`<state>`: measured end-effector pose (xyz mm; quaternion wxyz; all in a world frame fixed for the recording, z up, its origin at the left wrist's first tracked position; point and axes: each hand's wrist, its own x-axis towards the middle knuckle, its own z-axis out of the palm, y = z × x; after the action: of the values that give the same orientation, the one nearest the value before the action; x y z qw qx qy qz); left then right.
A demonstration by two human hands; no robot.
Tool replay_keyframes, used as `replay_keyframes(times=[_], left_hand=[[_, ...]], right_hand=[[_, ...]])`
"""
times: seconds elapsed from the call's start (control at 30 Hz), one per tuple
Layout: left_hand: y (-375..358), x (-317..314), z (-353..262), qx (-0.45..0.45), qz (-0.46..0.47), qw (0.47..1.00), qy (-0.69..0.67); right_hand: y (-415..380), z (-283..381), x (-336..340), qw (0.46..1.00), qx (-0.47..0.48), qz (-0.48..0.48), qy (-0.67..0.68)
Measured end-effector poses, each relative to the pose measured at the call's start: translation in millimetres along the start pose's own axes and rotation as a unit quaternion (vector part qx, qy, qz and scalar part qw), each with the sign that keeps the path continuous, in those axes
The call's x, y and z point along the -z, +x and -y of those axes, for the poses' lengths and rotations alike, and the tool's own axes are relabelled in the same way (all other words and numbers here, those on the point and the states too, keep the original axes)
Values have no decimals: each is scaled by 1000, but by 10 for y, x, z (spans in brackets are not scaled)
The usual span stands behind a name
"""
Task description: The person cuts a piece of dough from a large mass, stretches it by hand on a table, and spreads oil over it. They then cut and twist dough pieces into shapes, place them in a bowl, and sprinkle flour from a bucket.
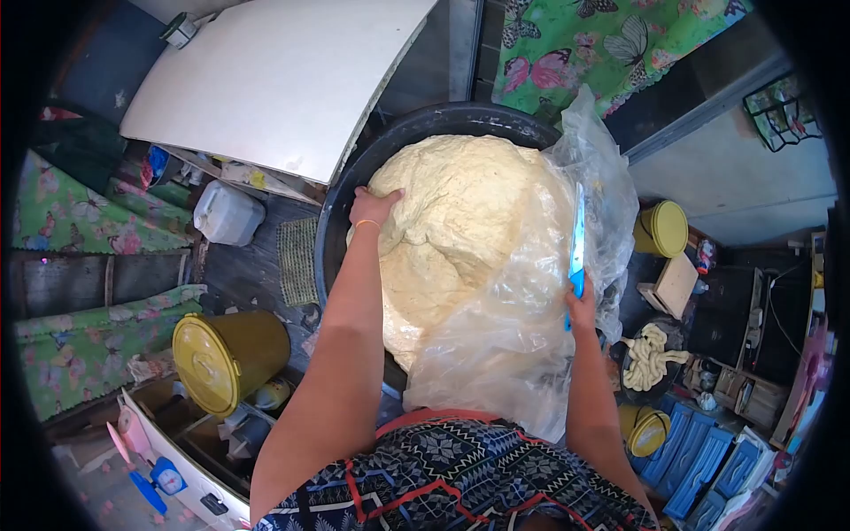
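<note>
A huge mound of pale yellow dough (460,195) fills a wide black tub (332,239) in front of me. Clear plastic sheeting (496,345) covers its right and near side and hangs over the rim. My left hand (376,208) lies on the dough's left edge, thumb spread from the fingers, holding nothing. In my right hand (581,308) is a knife (578,243), gripped by its blue handle with the blade pointing away from me. The blade is over the plastic at the right side; whether it touches is hard to tell.
A white board (274,80) stands close to the tub's far left. Yellow buckets (212,363) sit at left and right. A white jug (228,213) is on the floor at left. Rolled dough strips (651,358) lie in a dark round container at right, near blue crates (695,451).
</note>
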<state>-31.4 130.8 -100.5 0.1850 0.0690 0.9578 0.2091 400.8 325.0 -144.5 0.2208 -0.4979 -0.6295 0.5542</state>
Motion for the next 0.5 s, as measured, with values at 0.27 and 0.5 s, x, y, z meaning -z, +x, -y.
replay_keyframes(times=[0.27, 0.5], left_hand=[[-742, -114, -166, -141, 44, 987, 69], [-952, 82, -133, -284, 77, 948, 120]], right_hand=[[197, -265, 75, 999, 9, 43, -7], [147, -202, -2, 999, -17, 10, 41]])
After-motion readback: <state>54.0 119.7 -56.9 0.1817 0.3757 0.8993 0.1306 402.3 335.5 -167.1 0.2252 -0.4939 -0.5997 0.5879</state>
